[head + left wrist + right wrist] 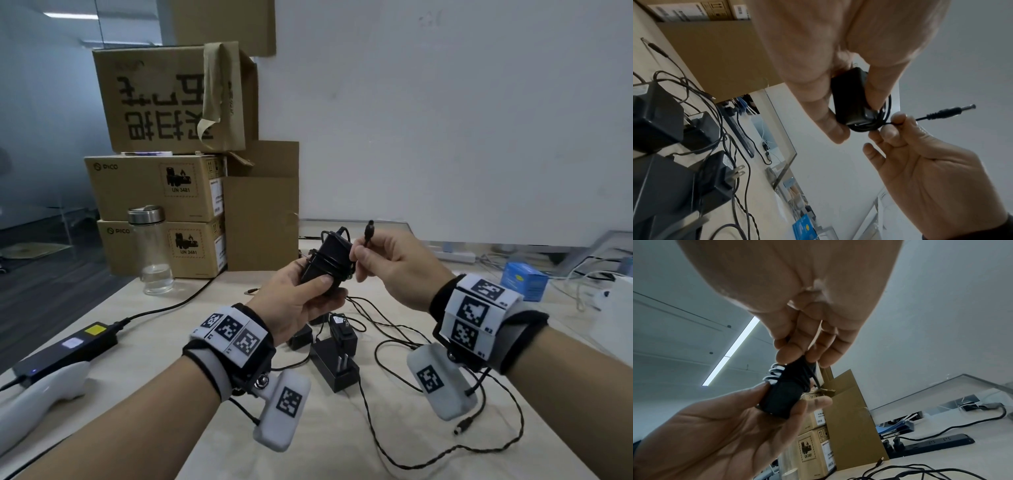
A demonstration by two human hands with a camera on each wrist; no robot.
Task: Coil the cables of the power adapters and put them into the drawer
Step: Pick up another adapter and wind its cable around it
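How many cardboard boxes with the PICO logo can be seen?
2, stacked behind the bottle: the upper PICO box rests on the lower PICO box. More may be hidden behind.

We see matt black plastic on the adapter (323, 263), its thin cable (885, 112) smooth and rubbery with a dull metal plug tip (973, 106). The boxes (154, 186) are plain brown cardboard, the bottle (152, 253) clear glass with a brushed metal cap, the table (205, 308) pale and matt.

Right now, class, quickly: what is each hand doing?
Left hand: grips the black power adapter, cable wound round it.
Right hand: pinches the cable end just below the barrel plug.
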